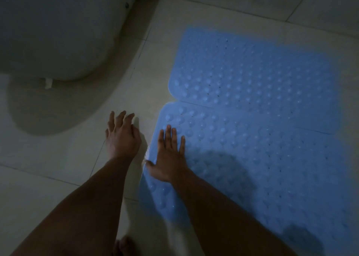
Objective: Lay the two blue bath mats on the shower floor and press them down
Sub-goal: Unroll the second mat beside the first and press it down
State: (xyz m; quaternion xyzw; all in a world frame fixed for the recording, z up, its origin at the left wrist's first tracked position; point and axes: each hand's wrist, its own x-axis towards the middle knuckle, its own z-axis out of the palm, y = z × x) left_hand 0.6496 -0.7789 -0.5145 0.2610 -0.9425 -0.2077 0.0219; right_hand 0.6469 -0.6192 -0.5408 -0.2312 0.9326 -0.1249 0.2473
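Two bumpy blue rubber mats lie edge to edge, the far mat (pixel 252 77) at one o'clock of the near mat (pixel 272 168). The right hand (pixel 170 156) presses flat on the near one with fingers spread; the left hand (pixel 122 137) splays open on smooth tile (pixel 58 154).

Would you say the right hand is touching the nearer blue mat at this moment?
Touching. The head view shows the right hand flat, fingers spread, on the left edge of the nearer blue mat, with no gap visible beneath the palm.

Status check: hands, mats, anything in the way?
Right hand flat on near mat, left hand open on bare floor tile. Far mat down, edges meeting. Toilet left, clear.
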